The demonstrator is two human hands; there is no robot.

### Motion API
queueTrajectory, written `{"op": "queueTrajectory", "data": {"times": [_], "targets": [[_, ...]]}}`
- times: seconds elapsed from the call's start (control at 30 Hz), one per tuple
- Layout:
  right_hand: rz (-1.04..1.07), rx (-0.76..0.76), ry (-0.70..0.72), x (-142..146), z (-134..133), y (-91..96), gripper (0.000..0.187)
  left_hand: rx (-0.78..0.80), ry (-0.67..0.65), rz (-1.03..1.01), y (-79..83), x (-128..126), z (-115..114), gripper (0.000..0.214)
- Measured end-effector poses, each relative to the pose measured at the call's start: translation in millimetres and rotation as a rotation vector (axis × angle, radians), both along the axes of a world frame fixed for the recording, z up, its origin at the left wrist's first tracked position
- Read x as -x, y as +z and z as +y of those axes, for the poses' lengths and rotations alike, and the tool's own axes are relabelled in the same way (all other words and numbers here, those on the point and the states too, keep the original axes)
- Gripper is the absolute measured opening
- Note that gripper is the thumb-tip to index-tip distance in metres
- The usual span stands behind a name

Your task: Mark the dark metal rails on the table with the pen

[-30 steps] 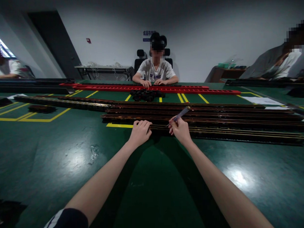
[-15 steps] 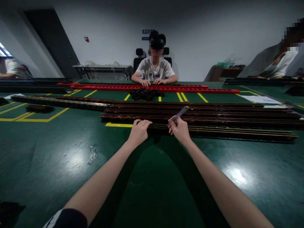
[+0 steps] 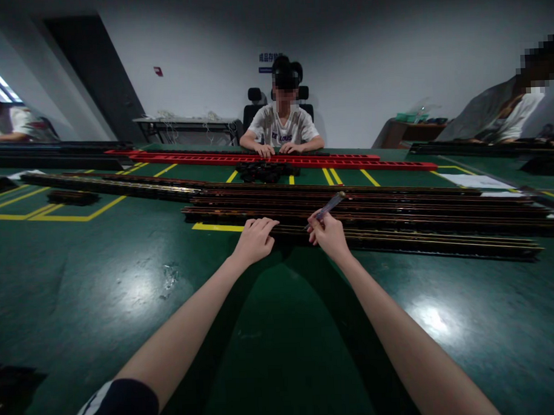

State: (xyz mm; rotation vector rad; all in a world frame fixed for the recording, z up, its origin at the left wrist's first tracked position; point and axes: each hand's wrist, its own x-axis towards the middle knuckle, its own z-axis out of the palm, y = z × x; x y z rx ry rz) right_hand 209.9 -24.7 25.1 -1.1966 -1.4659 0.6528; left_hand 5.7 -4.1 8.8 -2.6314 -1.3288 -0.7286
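My left hand (image 3: 255, 240) is closed over the left end of the nearest long black strip (image 3: 424, 246), which has yellowish edges. My right hand (image 3: 329, 236) pinches a slim pen-like tool (image 3: 330, 205) with a translucent barrel; its upper end leans up to the right. The tool's lower tip points down at the same strip, a short way right of my left hand. Whether the tip touches is too small to tell. Just behind lie several similar dark strips (image 3: 372, 215), side by side across the green table.
A co-worker (image 3: 281, 125) sits opposite, hands at long red slotted rails (image 3: 239, 157). A heap of small black parts (image 3: 262, 172) lies before them. More dark strips (image 3: 112, 185) extend left. White papers (image 3: 478, 181) lie at right. Other people sit at both sides.
Both my hands have shifted very slightly to the right, the pen-like tool with the right one. The strips look unmoved.
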Motion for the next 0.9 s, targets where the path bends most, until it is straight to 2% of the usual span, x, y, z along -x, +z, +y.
{"op": "queueTrajectory", "data": {"times": [0.43,0.9], "targets": [[-0.033,-0.043,0.012,0.7,-1.1,-1.4,0.033,-0.047,0.006,0.060,-0.5,-2.2,0.2,0.033],[-0.030,-0.054,0.011,0.9,-1.2,-4.8,0.035,-0.054,0.023,0.035,-1.0,-2.9,-1.4,0.031]]}}
